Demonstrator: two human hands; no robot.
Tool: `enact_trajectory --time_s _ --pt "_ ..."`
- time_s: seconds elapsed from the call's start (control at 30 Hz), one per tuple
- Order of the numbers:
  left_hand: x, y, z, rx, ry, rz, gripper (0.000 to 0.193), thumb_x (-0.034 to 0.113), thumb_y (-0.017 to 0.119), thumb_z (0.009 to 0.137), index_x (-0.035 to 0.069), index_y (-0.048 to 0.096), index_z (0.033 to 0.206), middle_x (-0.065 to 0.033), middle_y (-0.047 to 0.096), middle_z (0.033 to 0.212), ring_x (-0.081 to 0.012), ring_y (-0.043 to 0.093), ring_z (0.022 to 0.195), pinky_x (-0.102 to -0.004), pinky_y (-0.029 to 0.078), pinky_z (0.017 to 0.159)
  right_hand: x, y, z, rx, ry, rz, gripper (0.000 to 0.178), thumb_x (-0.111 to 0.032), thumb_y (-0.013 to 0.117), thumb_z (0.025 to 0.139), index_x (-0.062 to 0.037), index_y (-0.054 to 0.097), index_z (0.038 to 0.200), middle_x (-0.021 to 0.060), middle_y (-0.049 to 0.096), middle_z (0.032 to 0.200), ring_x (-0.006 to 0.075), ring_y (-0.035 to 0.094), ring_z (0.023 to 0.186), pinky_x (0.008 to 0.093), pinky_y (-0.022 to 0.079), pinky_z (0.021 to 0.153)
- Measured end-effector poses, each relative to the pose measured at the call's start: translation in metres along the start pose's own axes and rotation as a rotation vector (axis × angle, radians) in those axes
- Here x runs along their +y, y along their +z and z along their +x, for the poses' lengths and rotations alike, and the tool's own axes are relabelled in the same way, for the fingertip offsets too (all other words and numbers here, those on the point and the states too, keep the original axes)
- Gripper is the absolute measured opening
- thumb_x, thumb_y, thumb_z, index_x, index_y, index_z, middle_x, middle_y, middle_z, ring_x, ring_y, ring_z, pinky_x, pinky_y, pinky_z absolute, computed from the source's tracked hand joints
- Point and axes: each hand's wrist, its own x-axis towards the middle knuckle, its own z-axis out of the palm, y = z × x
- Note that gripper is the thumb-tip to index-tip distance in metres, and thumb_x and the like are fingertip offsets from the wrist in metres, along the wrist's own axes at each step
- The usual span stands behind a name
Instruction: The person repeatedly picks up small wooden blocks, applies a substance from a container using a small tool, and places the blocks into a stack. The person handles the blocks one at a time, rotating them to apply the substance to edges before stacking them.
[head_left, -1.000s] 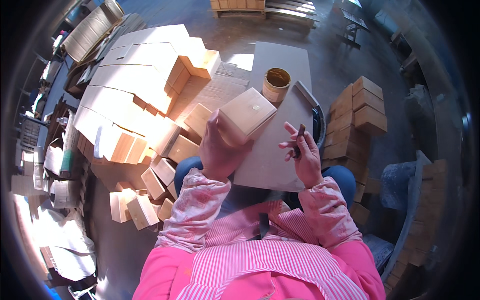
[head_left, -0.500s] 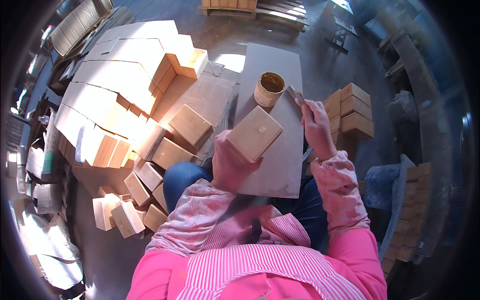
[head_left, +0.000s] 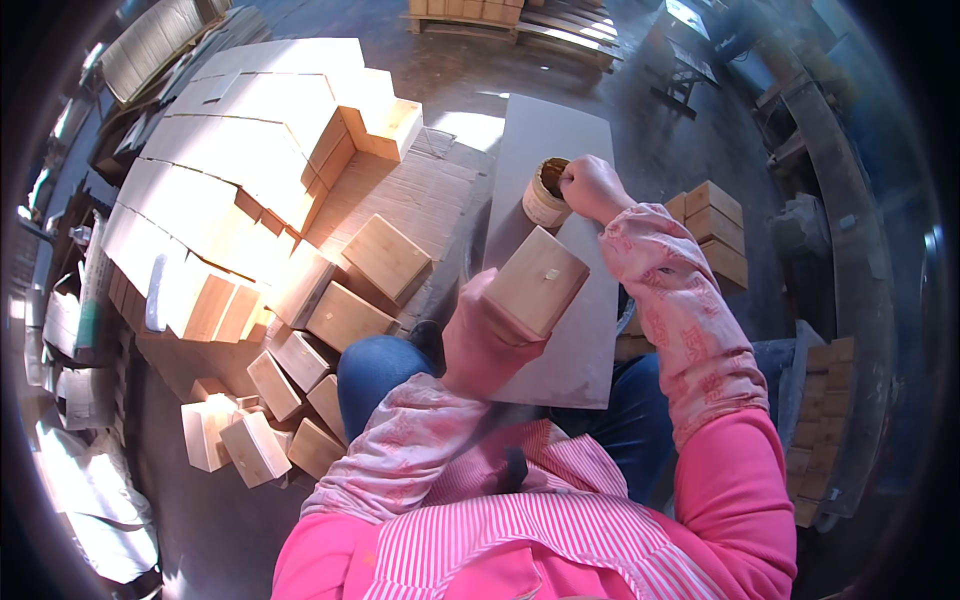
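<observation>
My left hand [head_left: 488,345] is closed around a light wooden box [head_left: 538,280], tilted over the near part of a pale board [head_left: 572,365]. A small whitish spot marks the face of the box that is turned up. Farther off on the board stands an open round tub [head_left: 543,207] with brown paste on its inner wall. At the tub's right rim my right hand [head_left: 597,190] is closed, its fingertips at the opening. The putty knife seen in that hand earlier is hidden now by the hand and the tub.
Loose wooden boxes [head_left: 350,318] lie heaped at my left, beside a large sunlit stack of boxes [head_left: 230,150] on flattened cardboard [head_left: 425,190]. More boxes [head_left: 715,225] are piled right of the board. A pallet [head_left: 565,35] with boxes is at the far end.
My right hand has moved left and away from me, bringing the putty knife to the tub. The left hand and its wooden box have shifted slightly right in the picture.
</observation>
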Motion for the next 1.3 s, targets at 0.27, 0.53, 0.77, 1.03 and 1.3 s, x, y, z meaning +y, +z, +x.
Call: enact_trajectory --time_s 0.27,0.53,0.77,1.03,1.3 --pt "-0.013 0.015 0.000 0.023 0.056 0.074 0.073 0.029 0.091 0.058 0.003 0.061 0.119 -0.0185 0.066 0.111 -0.0388 0.068 0.100 -0.0433 0.056 0.084 0.012 -0.043 -0.046 -0.123 0.317 0.868 0.019 -0.018 0.068 0.096 -0.0002 0.073 0.101 -0.0022 0.059 0.071 0.0050 0.050 0.059 0.0227 0.036 0.051" --pt "0.011 0.012 0.003 -0.045 -0.029 0.083 0.074 0.029 0.092 0.057 0.003 0.063 0.120 -0.0195 0.067 0.112 -0.0384 0.069 0.101 -0.0432 0.057 0.084 -0.010 -0.069 -0.184 0.095 0.022 0.937 0.010 -0.009 0.055 0.105 -0.0033 0.062 0.101 0.0023 0.066 0.087 0.0035 0.051 0.062 0.0198 0.040 0.055" --pt "0.017 0.011 0.007 -0.032 -0.056 0.065 0.067 0.026 0.093 0.055 0.007 0.062 0.113 -0.0169 0.071 0.096 -0.0382 0.071 0.091 -0.0406 0.058 0.077 -0.044 -0.050 -0.212 0.353 -0.336 0.420 0.020 0.000 0.067 0.096 -0.0042 0.070 0.115 0.0112 0.067 0.090 0.0243 0.067 0.079 0.0326 0.053 0.068" --pt "0.008 0.016 0.000 0.022 0.018 0.063 0.081 0.026 0.094 0.056 0.007 0.058 0.126 -0.0156 0.071 0.103 -0.0354 0.071 0.097 -0.0399 0.057 0.081 -0.057 -0.048 -0.208 0.390 -0.327 0.301 0.025 0.001 0.067 0.093 -0.0069 0.072 0.117 0.0121 0.065 0.087 0.0296 0.066 0.076 0.0370 0.054 0.067" --pt "-0.024 0.032 -0.003 -0.072 -0.061 0.086 0.105 0.028 0.097 0.053 0.000 0.044 0.140 -0.0171 0.067 0.118 -0.0341 0.068 0.108 -0.0406 0.055 0.088 -0.070 -0.051 -0.219 0.300 -0.322 0.302 0.026 0.001 0.066 0.092 -0.0076 0.072 0.116 0.0126 0.063 0.085 0.0295 0.066 0.073 0.0365 0.053 0.064"
